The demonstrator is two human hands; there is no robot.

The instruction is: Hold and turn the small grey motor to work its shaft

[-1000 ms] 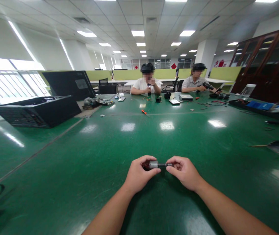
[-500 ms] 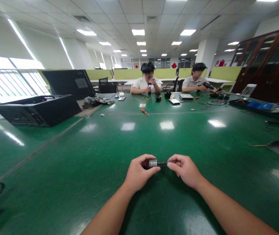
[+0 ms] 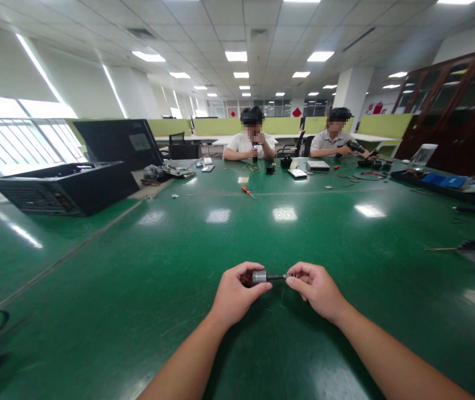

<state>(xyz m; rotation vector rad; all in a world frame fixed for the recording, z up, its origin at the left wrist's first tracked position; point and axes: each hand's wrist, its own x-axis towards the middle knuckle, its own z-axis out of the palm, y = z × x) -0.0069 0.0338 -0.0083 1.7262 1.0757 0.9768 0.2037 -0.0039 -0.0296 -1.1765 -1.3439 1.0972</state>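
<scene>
Head view: compared with a second ago, both hands sit slightly higher in the frame, and the grip is unchanged. The left hand (image 3: pixel 237 297) curls round a small cylinder (image 3: pixel 259 276), which is silver metal at its free end and dark red under the fingers. The right hand (image 3: pixel 316 289) pinches the tip of the thin dark shaft (image 3: pixel 278 276) sticking out of the cylinder. Both are held over the near middle of the glossy green worktop (image 3: pixel 220 244). An orange-handled screwdriver (image 3: pixel 245 191) lies well beyond.

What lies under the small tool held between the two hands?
Only green table shows beneath the small tool. The left hand wraps its handle end, the right hand pinches its thin tip, so both ends are covered. Whether it touches the table cannot be told.
</scene>
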